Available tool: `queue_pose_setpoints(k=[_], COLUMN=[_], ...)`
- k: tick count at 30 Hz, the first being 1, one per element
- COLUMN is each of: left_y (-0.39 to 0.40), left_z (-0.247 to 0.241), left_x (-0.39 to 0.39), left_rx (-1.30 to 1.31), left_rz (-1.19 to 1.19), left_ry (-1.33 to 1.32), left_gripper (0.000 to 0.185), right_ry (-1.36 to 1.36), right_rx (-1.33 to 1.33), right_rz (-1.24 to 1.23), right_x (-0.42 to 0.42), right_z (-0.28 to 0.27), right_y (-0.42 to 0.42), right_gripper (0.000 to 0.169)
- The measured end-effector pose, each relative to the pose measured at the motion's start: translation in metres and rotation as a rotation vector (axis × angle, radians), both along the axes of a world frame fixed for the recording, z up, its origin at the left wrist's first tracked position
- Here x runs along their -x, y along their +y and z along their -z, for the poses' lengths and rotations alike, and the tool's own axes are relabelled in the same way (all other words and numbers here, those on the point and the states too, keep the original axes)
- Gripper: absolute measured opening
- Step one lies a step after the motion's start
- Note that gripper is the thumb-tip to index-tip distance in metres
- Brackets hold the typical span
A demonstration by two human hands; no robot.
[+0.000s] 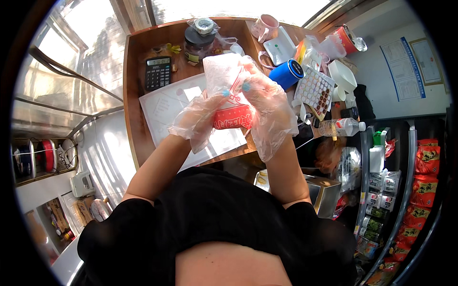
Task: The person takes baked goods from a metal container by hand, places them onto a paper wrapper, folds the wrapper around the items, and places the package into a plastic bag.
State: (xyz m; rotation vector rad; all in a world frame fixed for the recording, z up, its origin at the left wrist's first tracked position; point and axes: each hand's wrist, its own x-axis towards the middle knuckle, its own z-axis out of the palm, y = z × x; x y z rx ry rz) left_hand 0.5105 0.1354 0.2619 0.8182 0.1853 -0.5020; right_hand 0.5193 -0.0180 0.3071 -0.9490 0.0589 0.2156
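Both my hands wear loose, clear plastic gloves. Between them I hold a white and red printed bag [232,116] of thin paper or film, raised over the desk. My left hand [200,112] pinches its left side, thumb on the front. My right hand [266,94] grips the upper right side, its thumb also against the front. The printing on the bag appears upside down to me. What the bag contains, if anything, is hidden. Beneath my hands a pale flat board or sheet [161,114] lies on the wooden desk [134,93].
A calculator [158,73] and a dark-lidded jar [198,44] with tape on top stand at the back. To the right are a blue cylinder [286,74], a pink mug [264,28], a sticker sheet [315,89] and a plastic bottle [341,127]. Shelves of red packets [424,191] flank my right.
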Motion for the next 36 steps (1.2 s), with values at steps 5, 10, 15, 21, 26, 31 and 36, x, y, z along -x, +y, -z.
queue_pose_setpoints(k=[5,10,15,21,26,31,36], left_y=[0.008,0.01,0.01,0.01,0.008,0.008,0.016], left_z=[-0.016,-0.025,-0.03,-0.028,-0.031,-0.035,-0.032], left_x=[0.021,0.029,0.037,0.043,0.047,0.049,0.047], left_rx=[0.09,0.049,0.093,0.06,0.141,0.18,0.23], left_rz=[-0.014,-0.018,-0.036,-0.079,-0.113,-0.071,-0.022], left_ry=[-0.13,-0.244,-0.185,-0.207,-0.242,-0.226,-0.126], left_gripper=[0.047,0.05,0.051,0.05,0.047,0.048,0.046], right_ry=[0.084,0.072,0.002,-0.041,-0.158,-0.09,-0.046], right_rx=[0.08,0.152,0.251,0.541,0.578,0.48,0.359], right_rz=[0.076,0.122,0.124,0.214,0.27,0.22,0.146], right_x=[0.018,0.037,0.043,0.055,0.059,0.063,0.074], right_z=[-0.022,-0.043,-0.039,-0.048,-0.036,-0.038,-0.06], right_y=[0.017,0.029,0.029,0.04,0.04,0.034,0.037], right_gripper=[0.03,0.025,0.021,0.019,0.033,0.019,0.02])
